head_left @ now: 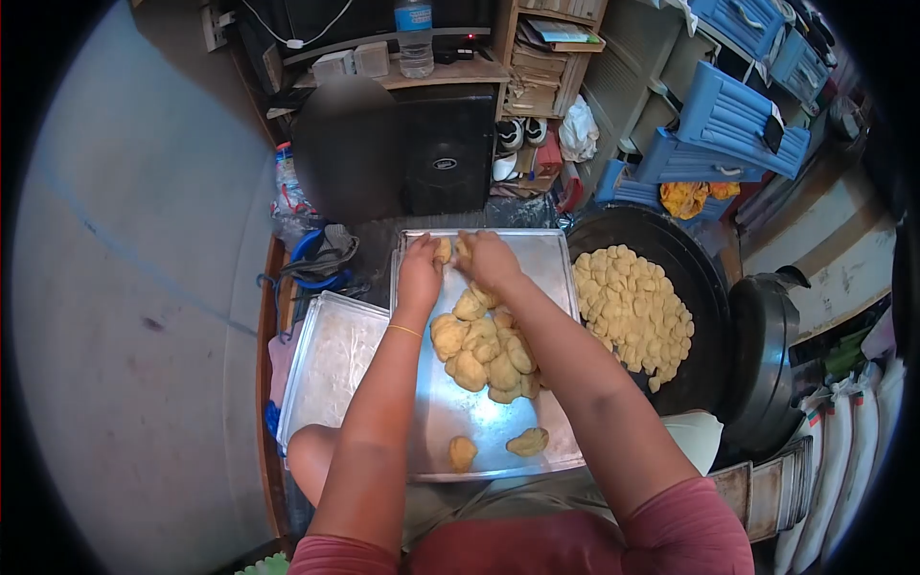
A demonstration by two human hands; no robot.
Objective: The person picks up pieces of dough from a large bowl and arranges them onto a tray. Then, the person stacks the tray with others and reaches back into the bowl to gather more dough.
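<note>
A metal baking tray (pixel 422 422) rests across my lap, with a heap of yellowish dough pieces (pixel 484 350) in its middle. At the tray's far edge, my left hand (pixel 420 273) has its fingers closed around a small dough piece (pixel 443 251). Just beside it, my right hand (pixel 489 261) grips another dough piece (pixel 464 251); its fingers are partly hidden. Two separate lumps, a rounded one (pixel 462 453) and a flatter one (pixel 527 442), lie near the tray's front edge.
To the right, a large black round pan (pixel 704 278) holds many small dough pieces (pixel 628 307). A second metal tray (pixel 326 359) lies on the left, partly under the first. Ahead stand a shelf with a water bottle (pixel 415 38) and a black speaker (pixel 446 144). Blue drawers (pixel 738 115) lean at right.
</note>
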